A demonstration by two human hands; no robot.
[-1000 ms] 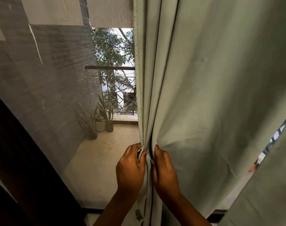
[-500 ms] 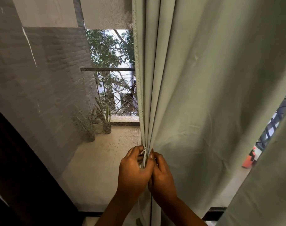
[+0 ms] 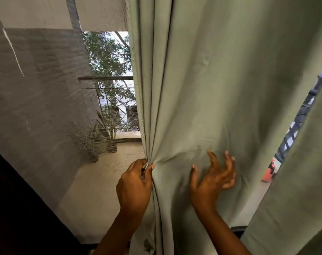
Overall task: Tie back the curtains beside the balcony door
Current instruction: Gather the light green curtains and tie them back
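A: What is hard to make out, starting at the left?

B: A dark wooden frame (image 3: 18,208) fills the lower left corner, cut off by the edge; beside it a sheer grey mesh screen (image 3: 46,107) veils a grey brick wall (image 3: 51,57), so the brickwork reads only dimly; the potted spiky plants (image 3: 101,138) on the pale tiled balcony floor (image 3: 94,190) are blurred behind it, near a metal railing (image 3: 112,83) with trees beyond.

A: And the hands?

B: The left hand (image 3: 134,188) pinches the gathered edge of the pale green fabric curtain (image 3: 221,89), thumb and fingers curled round the bunched pleats, with something small and pale between them that I cannot identify; the right hand (image 3: 211,179) is spread, fingers apart and slightly bent, against the cloth just to the right, gripping nothing.

A: The curtain itself?

B: It hangs through the middle, its top cut off; a second pale green curtain panel (image 3: 294,190) crosses the right corner; in the gap between them a small orange object (image 3: 267,175) shows, too partial to name.
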